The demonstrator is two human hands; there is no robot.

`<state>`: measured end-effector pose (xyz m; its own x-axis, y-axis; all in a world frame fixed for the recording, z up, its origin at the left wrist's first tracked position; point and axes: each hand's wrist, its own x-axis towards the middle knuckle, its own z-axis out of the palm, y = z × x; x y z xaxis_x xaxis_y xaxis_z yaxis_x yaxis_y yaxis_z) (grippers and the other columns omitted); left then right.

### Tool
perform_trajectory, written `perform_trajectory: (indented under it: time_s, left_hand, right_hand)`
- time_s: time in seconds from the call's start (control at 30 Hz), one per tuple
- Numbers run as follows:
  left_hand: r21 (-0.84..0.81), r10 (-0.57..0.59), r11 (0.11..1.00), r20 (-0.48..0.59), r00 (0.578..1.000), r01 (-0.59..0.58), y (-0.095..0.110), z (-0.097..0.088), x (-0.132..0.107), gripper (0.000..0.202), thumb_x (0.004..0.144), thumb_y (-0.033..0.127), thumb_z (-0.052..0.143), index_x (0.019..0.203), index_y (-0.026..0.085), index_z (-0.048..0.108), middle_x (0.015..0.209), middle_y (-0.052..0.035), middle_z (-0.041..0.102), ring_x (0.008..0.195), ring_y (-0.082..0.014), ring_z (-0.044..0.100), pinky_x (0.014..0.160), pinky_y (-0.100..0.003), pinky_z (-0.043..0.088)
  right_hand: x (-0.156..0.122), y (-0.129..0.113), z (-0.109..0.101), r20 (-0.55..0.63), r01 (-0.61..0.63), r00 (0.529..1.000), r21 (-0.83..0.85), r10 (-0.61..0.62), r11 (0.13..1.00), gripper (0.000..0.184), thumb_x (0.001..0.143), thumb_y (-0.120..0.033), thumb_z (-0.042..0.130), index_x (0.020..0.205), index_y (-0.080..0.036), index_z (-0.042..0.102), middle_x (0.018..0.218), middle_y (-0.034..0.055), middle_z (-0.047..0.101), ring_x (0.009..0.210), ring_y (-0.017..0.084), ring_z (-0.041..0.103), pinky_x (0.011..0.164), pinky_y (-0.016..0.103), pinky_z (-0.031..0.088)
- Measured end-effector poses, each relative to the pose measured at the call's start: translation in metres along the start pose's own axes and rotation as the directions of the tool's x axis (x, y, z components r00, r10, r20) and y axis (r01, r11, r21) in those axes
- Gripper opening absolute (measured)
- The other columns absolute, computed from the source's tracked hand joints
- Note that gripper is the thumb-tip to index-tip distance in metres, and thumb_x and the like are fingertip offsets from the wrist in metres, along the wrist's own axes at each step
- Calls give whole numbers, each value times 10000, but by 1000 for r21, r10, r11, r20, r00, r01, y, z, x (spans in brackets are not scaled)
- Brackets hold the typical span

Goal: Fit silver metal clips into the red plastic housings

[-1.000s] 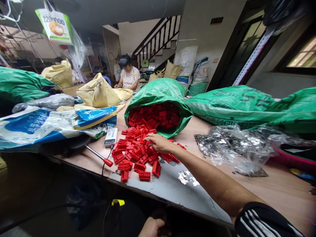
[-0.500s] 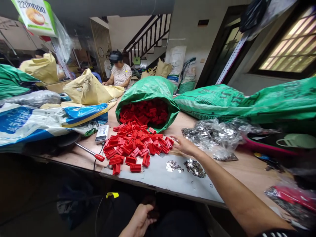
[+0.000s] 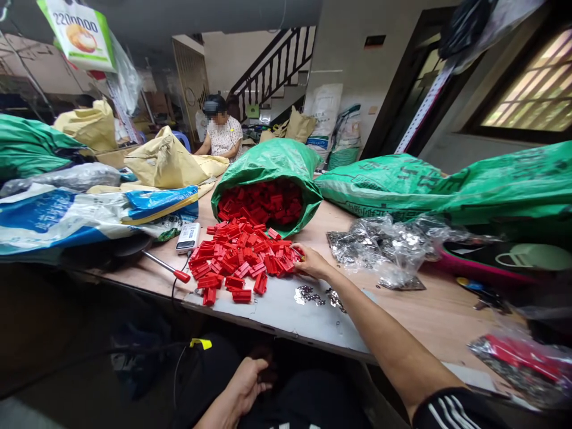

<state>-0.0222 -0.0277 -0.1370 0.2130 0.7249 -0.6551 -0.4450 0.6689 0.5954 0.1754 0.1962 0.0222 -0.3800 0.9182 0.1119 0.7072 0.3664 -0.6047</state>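
A heap of small red plastic pieces [image 3: 241,250] spreads over the table, spilling from the mouth of a green woven sack [image 3: 272,158]. My right hand [image 3: 310,262] is at the heap's right edge, thumb and fingers bent round a red piece there. Just below this hand lie small shiny metal plates [image 3: 308,295], and my forearm partly covers a second little pile of metal plates [image 3: 335,300]. Down at my lap, under the table edge, my left hand [image 3: 247,381] is curled, its fingers partly in shadow; whatever may be inside is hidden.
Clear plastic bags of metal parts [image 3: 388,244] lie to the right, before a long green sack [image 3: 447,185]. On the left are a white device [image 3: 187,237], a red-tipped rod [image 3: 167,266] and a blue-white sack [image 3: 89,214]. Another person [image 3: 223,131] sits behind the table.
My right hand has moved left against the heap, and its fingers have closed round a red piece. My left hand stays low, curled. The view has shifted slightly.
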Motion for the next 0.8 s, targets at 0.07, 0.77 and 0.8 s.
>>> perform_trajectory:
  time_s: [0.07,0.77,0.8]
  left_hand:
    - [5,2,1000,-4,1000,-2,0,0,1,271,690,133,585,960,151,574,712,-21,636,589,-129,588,595,-255,405]
    - [13,42,999,9,999,-42,17,9,-16,345,712,290,702,1003,150,580,854,-57,681,665,-140,640,644,-254,439]
    - [6,58,998,37,998,-58,22,12,-21,372,715,326,718,1015,152,586,886,-63,681,694,-140,646,658,-251,447]
  right_hand:
    - [1,-9,4,-18,16,1000,29,-15,999,568,698,-147,647,1249,-191,520,1168,76,628,1029,227,583,908,355,445]
    - [4,-70,19,-1,113,992,392,-123,913,546,740,-320,679,1240,-223,486,1206,56,565,1111,194,530,903,316,455]
    - [-1,-71,17,-4,103,994,422,-112,901,545,738,-344,680,1230,-217,483,1185,59,565,1101,193,528,890,312,459]
